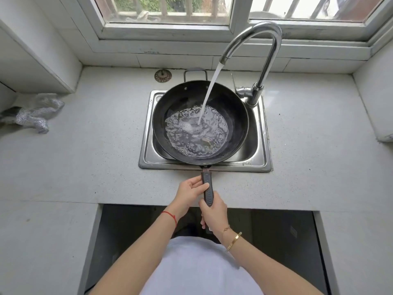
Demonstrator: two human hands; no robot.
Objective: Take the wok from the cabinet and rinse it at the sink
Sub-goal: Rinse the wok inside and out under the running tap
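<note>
Both hands hold the long dark handle (207,187) of the black wok (234,116), which sits in the steel sink (258,150) and nearly fills it. The left hand (190,190) grips the handle's middle from the left, fingers curled around it; the right hand (213,215) is closed over the handle's near end, thumb on top. A stream of water (209,92) falls from the curved faucet (258,54) into the wok, where a shallow pool ripples. The wok's rim overhangs the sink's left edge and reaches the near edge; a strip of open basin shows on the right. Its small loop handle (195,73) pokes past the far rim over the countertop (95,150). Open counter lies on both sides. A sink strainer (163,75) lies behind the sink to the left, and a crumpled silvery cloth (39,113) sits far left, partly cut off. A brownish patch under the water is hard to make out. The sink bottom is hidden by the wok.
</note>
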